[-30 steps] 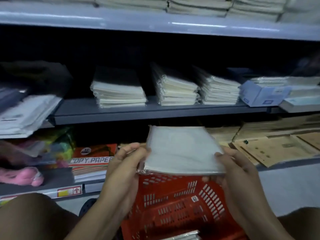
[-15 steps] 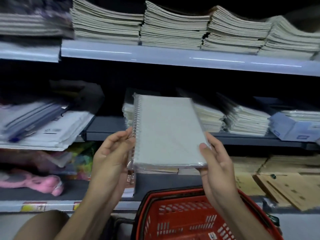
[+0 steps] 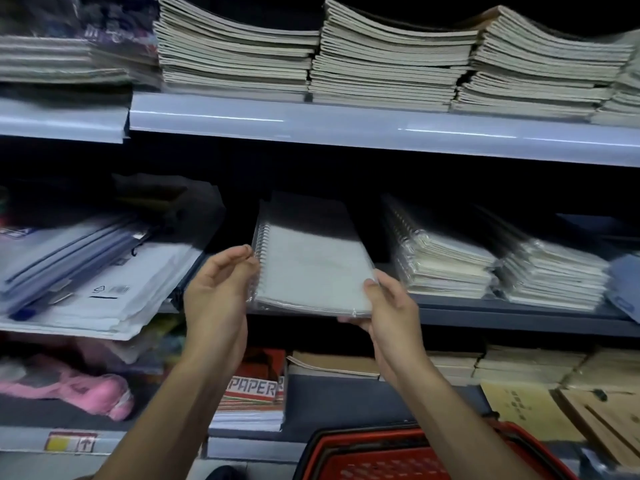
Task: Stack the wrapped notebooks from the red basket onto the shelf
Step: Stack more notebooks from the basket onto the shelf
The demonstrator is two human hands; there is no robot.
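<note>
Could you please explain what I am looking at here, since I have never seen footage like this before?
No machine is involved: a person wears a camera on the head, looking forward and down at their own bare hands. The left hand and right hand hold a plastic-wrapped spiral notebook by its near corners, its far end reaching into the middle shelf. To its right lie stacks of similar wrapped notebooks. The red basket sits below, at the bottom edge. Other paper goods fill the shelves above and below.
</note>
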